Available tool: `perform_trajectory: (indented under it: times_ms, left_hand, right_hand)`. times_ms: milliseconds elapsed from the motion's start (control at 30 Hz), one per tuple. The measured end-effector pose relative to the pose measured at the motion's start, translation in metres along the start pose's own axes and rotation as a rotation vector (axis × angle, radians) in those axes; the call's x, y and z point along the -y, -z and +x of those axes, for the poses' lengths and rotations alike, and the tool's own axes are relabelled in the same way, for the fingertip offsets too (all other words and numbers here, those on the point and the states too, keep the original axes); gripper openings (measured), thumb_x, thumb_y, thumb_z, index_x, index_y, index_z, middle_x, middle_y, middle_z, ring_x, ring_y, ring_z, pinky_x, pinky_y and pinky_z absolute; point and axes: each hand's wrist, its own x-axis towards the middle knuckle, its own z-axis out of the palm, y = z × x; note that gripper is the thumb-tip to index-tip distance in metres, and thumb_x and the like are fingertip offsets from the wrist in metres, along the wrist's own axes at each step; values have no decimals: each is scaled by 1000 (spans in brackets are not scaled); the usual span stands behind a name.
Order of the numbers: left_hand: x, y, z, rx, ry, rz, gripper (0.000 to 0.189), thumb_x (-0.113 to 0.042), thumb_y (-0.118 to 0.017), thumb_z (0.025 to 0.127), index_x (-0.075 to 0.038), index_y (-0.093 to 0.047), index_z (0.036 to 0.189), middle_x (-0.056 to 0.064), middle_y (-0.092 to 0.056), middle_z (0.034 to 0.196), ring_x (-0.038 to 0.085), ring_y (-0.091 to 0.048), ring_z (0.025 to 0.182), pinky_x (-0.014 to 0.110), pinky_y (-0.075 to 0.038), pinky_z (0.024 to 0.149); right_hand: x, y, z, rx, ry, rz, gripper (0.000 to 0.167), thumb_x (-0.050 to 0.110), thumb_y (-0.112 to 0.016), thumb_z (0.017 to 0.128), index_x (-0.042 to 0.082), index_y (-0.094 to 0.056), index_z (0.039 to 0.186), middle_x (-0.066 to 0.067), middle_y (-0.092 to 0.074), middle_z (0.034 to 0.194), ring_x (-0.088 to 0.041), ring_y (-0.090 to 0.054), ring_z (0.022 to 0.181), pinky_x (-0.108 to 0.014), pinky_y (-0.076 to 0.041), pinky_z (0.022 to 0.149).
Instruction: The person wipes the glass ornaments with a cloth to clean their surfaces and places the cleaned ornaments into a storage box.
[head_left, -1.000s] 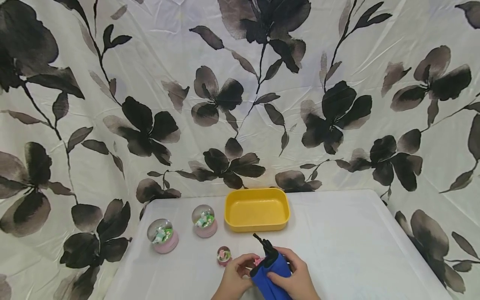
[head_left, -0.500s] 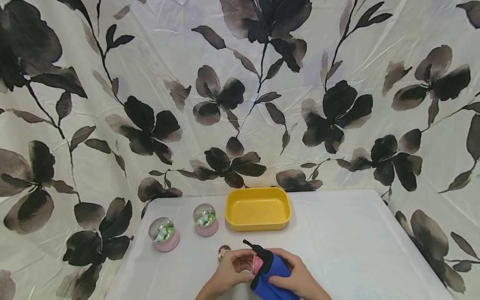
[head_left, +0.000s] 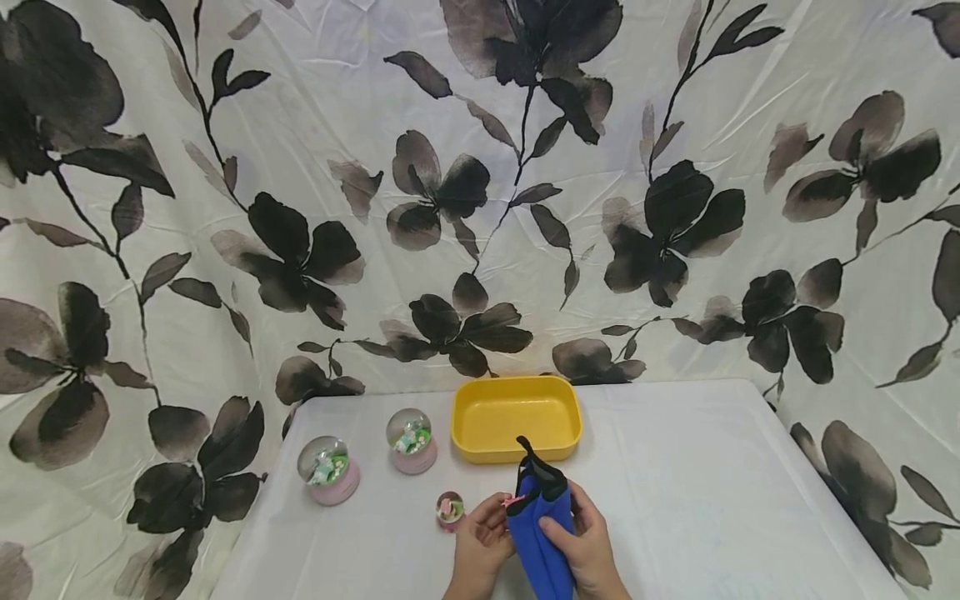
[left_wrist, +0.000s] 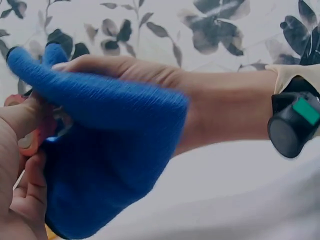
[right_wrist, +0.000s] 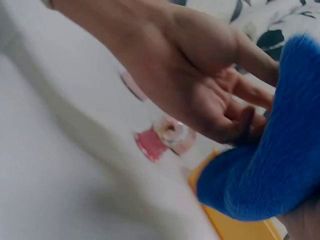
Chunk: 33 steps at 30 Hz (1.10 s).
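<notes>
A blue cloth drawstring pouch with black trim is held tilted upright over the front of the table. My right hand grips it from the right, thumb across its front. At the pouch's mouth my left hand pinches a small pink object between thumb and fingers. That object is partly inside the pouch; only a pink edge shows in the head view. A small snow globe with a dark pink base stands just left of my left hand. In the right wrist view the pouch hides most of my right hand.
Behind the hands stands a yellow tray. Two larger snow globes, one nearer the tray and one farther left, rest on pink bases. The white table meets a floral cloth backdrop.
The pouch has swung more upright, its black cord now pointing up before the tray. The pink object shows less at the mouth. My left hand has moved off the small snow globe in view.
</notes>
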Motion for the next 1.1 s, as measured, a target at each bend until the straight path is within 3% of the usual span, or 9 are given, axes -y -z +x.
perform_trajectory:
  times_ms: [100, 233, 433, 533, 633, 733, 867, 967, 1100]
  left_hand:
    - [-3, -5, -2, -28, -22, 9, 56, 18, -66, 73, 19, -46, 125, 15, -65, 108, 18, -63, 95, 28, -53, 83]
    - [-5, -4, -2, 10, -99, 64, 56, 18, -70, 70, 20, -49, 122, 16, -64, 106, 19, -64, 91, 29, -55, 79]
    - [-16, 3, 0, 90, -203, 279, 52, 12, -76, 70, 13, -57, 119, 15, -64, 105, 16, -61, 88, 19, -48, 66]
    - [-23, 6, 1, 119, -236, 413, 49, 4, -79, 74, 1, -62, 120, 11, -64, 107, 15, -58, 87, 22, -46, 64]
    - [-28, 9, 1, 140, -253, 466, 52, -1, -80, 76, -4, -62, 124, 11, -64, 109, 16, -56, 87, 26, -47, 65]
    - [-29, 9, 1, 130, -217, 397, 58, 2, -78, 77, 1, -54, 131, 14, -64, 112, 17, -58, 91, 23, -48, 68]
    - [-26, 3, 1, 55, -118, 196, 59, 10, -72, 78, 7, -47, 132, 18, -64, 114, 16, -61, 98, 21, -51, 78]
    - [-25, -3, 1, 2, -54, 43, 53, 6, -69, 83, 11, -46, 130, 18, -64, 118, 18, -61, 106, 26, -50, 89]
    - [-26, -9, -1, -49, 19, -53, 51, -3, -67, 89, 9, -46, 134, 19, -59, 126, 22, -58, 115, 31, -48, 95]
  right_hand:
    - [0, -4, -2, -53, 14, -25, 61, 6, -73, 82, -1, -47, 136, -20, -51, 130, -30, -56, 112, -34, -50, 91]
    - [0, -3, -3, -63, 46, -94, 60, 5, -75, 81, 2, -50, 135, -18, -53, 130, -29, -57, 110, -31, -50, 90]
    - [1, 4, -3, -8, 110, -220, 54, 3, -76, 81, 8, -56, 131, -12, -62, 122, -27, -61, 104, -31, -50, 88]
    - [1, 6, -3, 23, 125, -263, 52, 3, -76, 80, 9, -58, 129, -10, -64, 118, -25, -63, 100, -31, -51, 85]
    - [-1, 6, -4, 36, 130, -274, 51, 3, -76, 81, 8, -58, 128, -11, -64, 117, -24, -63, 100, -30, -52, 84]
    - [-4, 5, -7, 22, 135, -241, 49, 1, -75, 82, 6, -58, 128, -12, -63, 119, -25, -64, 100, -32, -53, 83]
    - [-10, -2, -12, -30, 156, -211, 47, -2, -75, 80, 3, -59, 125, -13, -63, 118, -23, -65, 99, -33, -55, 80]
    - [-13, -11, -16, -66, 163, -203, 48, -2, -76, 78, 0, -59, 123, -13, -63, 117, -22, -65, 99, -32, -55, 80]
    - [-14, -22, -20, -128, 144, -209, 50, 3, -80, 76, 0, -59, 122, -13, -64, 115, -21, -64, 100, -30, -54, 82]
